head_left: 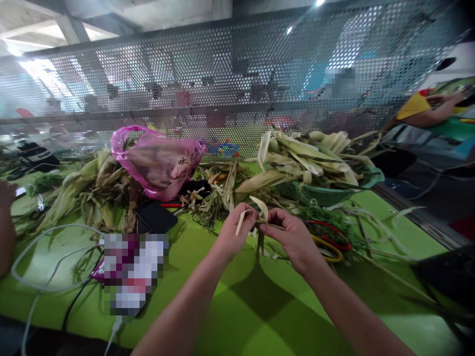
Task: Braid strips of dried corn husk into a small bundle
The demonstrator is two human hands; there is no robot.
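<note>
Pale strips of corn husk (261,207) stick out between my two hands over the green table. My left hand (239,225) is closed, its fingers pinching the husk strips. Opposite it, my right hand (291,235) pinches the same bundle between thumb and fingertips. A darker strip hangs down below the fingers, and small scraps lie behind it. Just right of my right hand are scissors with red and yellow handles (330,244), partly under thin green strands (326,215). How the strips are joined is hidden by my fingers.
A green basket (330,195) heaped with corn husks (311,153) stands at the back right. Left of it is a pink plastic bag (159,158). A dark phone (158,217), cables (55,230) and more husks (100,188) lie leftward. Another person's hand (7,207) rests at the left edge.
</note>
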